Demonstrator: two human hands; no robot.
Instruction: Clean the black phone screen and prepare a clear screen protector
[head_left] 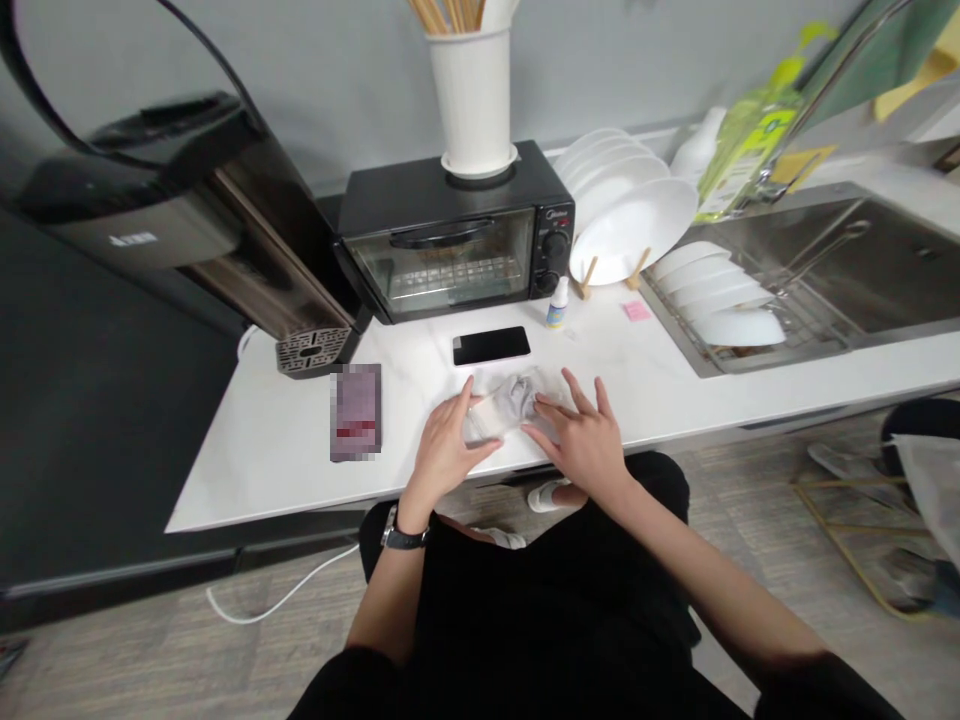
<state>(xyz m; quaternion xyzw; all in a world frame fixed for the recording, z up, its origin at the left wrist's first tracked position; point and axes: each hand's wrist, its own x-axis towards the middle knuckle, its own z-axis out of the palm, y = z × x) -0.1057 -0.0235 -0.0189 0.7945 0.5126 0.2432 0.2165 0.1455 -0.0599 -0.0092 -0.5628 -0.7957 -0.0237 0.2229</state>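
Observation:
A crumpled clear plastic packet with something grey inside (508, 403) lies on the white countertop (285, 450) near its front edge. My left hand (444, 447), with a watch on its wrist, grips the packet's left end between thumb and fingers. My right hand (583, 432) rests on the packet's right side with its fingers spread flat. A black phone (490, 345) lies face up just behind the packet.
A black toaster oven (450, 240) stands at the back with a white utensil holder (472, 100) on top. A small white bottle (557, 303), a rack of white plates (630, 215), a sink (825, 270) with bowls, and a black appliance (195, 210) surround the spot.

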